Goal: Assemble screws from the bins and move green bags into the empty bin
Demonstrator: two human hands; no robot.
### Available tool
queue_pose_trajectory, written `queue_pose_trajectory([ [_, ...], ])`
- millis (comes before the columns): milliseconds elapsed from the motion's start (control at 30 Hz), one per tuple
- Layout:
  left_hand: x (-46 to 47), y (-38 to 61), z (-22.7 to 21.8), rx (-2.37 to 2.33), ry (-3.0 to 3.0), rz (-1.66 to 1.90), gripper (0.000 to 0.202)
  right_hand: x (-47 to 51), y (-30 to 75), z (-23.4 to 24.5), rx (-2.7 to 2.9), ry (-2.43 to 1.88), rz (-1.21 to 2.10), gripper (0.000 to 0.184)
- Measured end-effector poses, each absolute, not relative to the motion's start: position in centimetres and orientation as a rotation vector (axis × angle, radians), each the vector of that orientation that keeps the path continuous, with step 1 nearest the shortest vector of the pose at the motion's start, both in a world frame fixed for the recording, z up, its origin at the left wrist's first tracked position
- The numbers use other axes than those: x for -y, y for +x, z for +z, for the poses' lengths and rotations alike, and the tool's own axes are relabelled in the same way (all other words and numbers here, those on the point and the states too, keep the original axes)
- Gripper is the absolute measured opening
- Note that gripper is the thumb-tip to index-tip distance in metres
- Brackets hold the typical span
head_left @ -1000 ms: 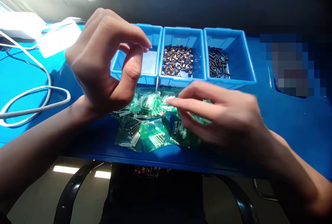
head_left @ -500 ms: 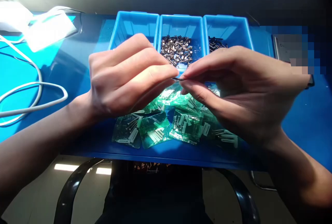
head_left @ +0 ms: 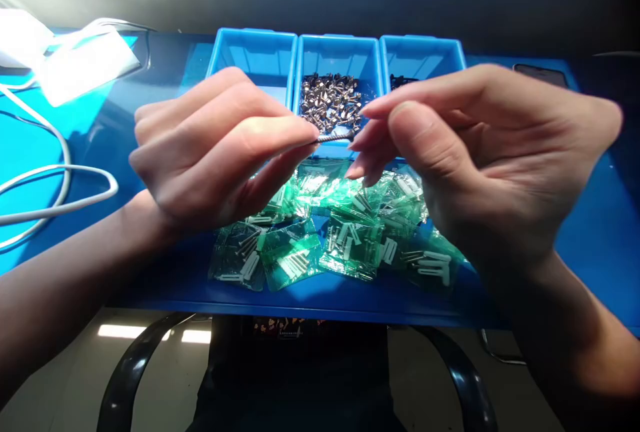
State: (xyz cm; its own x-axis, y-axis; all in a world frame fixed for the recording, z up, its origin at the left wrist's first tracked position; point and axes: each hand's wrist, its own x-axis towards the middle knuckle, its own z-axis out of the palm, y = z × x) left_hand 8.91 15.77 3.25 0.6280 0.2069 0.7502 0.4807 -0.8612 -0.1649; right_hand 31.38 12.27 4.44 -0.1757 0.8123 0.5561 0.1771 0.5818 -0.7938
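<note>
Thumb and fingers of my left hand (head_left: 220,145) pinch one end of a dark screw (head_left: 335,138). The screw lies nearly level, its head pointing right. My right hand (head_left: 480,152) is open beside that head, thumb apart from the curled fingers, fingertips very near or touching it; which, I cannot tell. Below the hands, green clear packets (head_left: 350,245) holding screws and white wall plugs lie overlapping. Behind them, short silvery metal fasteners (head_left: 330,102) fill part of the middle blue bin (head_left: 340,52). Dark screws show in the right bin (head_left: 425,55), partly hidden by my right hand.
A third blue bin (head_left: 255,52) stands at the left of the row. White cables (head_left: 65,185) loop over the blue table at left, near a white box-like thing (head_left: 20,39). A phone (head_left: 540,75) lies at the back right. Black chair arms show below the table edge.
My hands have moved apart, and the right thumb has lifted away from its fingers. More of the screw shows now, held by the left hand alone. The view has shifted slightly.
</note>
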Motion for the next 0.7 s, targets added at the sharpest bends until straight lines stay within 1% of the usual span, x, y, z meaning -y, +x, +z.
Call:
queue_pose_trajectory([
  [33, -15.8, 9.0, 3.2, 0.533, -2.51, -1.08, 0.035, -12.2, 31.4, 4.4, 1.714, -0.828, 0.703, 0.016],
  [133, -16.1, 9.1, 3.2, 0.428, -2.49, -1.078, 0.032, -12.1, 31.5, 4.3, 1.757, -0.798, 0.698, 0.034],
  [233, -16.1, 9.1, 3.2, 0.434, -2.48, -1.063, 0.032, -12.0, 31.4, 4.3, 1.782, -0.818, 0.675, 0.042],
  [300, -15.8, 9.1, 3.2, 0.461, -2.496, -1.031, 0.031, -11.9, 31.3, 4.3, 1.809, -0.833, 0.635, 0.043],
  [467, -15.2, 9.1, 3.2, 0.55, -2.52, -0.992, 0.024, -11.6, 31.1, 4.1, 1.866, -0.873, 0.57, 0.037],
  [600, -15.1, 8.8, 3.4, 0.586, -2.564, -0.929, 0.029, -11.6, 30.8, 4.0, 1.843, -0.9, 0.547, 0.042],
  [700, -15.1, 8.6, 3.3, 0.568, -2.599, -0.926, 0.032, -11.6, 30.8, 3.9, 1.842, -0.875, 0.561, 0.04],
])
